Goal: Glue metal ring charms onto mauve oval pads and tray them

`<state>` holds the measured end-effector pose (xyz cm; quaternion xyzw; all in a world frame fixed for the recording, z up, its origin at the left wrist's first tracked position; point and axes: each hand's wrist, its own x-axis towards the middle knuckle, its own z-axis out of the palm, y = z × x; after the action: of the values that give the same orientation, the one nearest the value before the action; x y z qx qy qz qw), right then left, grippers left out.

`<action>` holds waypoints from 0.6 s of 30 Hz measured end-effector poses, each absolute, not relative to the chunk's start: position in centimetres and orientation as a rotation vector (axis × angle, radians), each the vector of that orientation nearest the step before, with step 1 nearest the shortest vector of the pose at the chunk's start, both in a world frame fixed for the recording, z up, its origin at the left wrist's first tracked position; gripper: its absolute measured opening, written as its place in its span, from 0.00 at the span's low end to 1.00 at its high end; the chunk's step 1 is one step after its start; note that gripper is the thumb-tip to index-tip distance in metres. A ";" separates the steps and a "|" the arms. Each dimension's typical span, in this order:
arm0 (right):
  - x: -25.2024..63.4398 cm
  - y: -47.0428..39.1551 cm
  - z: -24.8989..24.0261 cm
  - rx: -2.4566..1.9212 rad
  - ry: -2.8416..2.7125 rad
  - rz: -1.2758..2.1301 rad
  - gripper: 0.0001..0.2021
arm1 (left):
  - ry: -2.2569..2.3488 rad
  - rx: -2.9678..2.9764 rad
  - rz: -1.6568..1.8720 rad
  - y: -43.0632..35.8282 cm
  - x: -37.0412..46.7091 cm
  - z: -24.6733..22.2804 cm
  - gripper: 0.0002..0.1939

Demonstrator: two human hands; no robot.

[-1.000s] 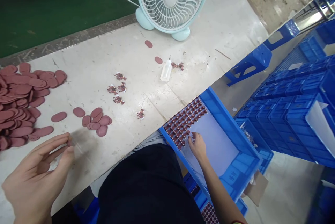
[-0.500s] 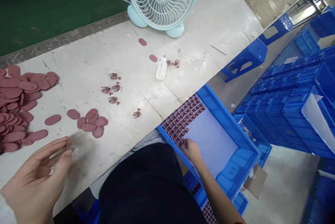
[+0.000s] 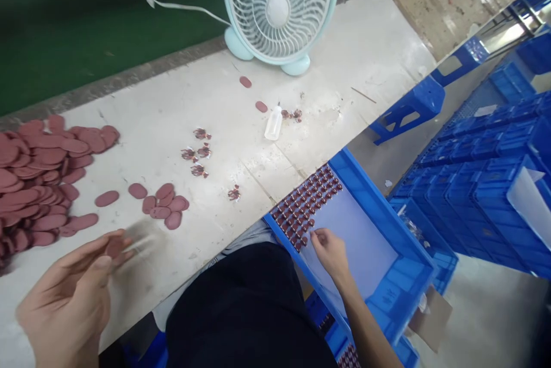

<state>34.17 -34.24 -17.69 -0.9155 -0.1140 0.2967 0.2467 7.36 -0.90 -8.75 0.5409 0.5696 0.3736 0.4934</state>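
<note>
The reddish-brown oval piece (image 3: 114,247) is in the left hand (image 3: 71,299), above the near side of the white table (image 3: 224,89). Thumb and fingertips pinch it narrowly. A small contact area may let the piece rotate or drop if pressure eases.

The right hand (image 3: 330,253) is over the blue tray (image 3: 383,219), fingertips drawn together just beside the rows of small brown parts (image 3: 305,201). Whether these fingers hold anything cannot be told. Sideways contact could push the end parts out of line; the bare white sheet (image 3: 365,244) may let them slide.

Near the left hand lie the loose group of ovals (image 3: 173,220) and the large pile of ovals (image 3: 47,155). A low sweep of the wrist could scatter either.

Farther out, the small bottle (image 3: 273,126) is close to tied bundles (image 3: 297,115); a knock might spill its contents onto them. Airflow from the fan (image 3: 279,9), if running, could shift light items.
</note>
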 end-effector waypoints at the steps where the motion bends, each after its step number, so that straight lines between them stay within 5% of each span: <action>1: 34.4 -33.0 -16.5 -2.439 -0.308 0.747 0.17 | 1.357 1.151 0.882 -0.8 7.3 -8.8 0.12; 8: 36.6 -19.1 -9.8 -2.101 -0.472 0.541 0.24 | 1.160 0.499 0.651 -2.6 8.9 -8.4 0.18; 18: 45.5 -6.1 -8.9 -2.135 -0.519 0.248 0.26 | 1.000 0.264 0.682 -5.9 9.2 -6.4 0.16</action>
<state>45.51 -6.07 -8.91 -0.8628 -0.2099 0.1001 0.4488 9.25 -5.87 -6.44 0.1236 0.4688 0.3194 0.8142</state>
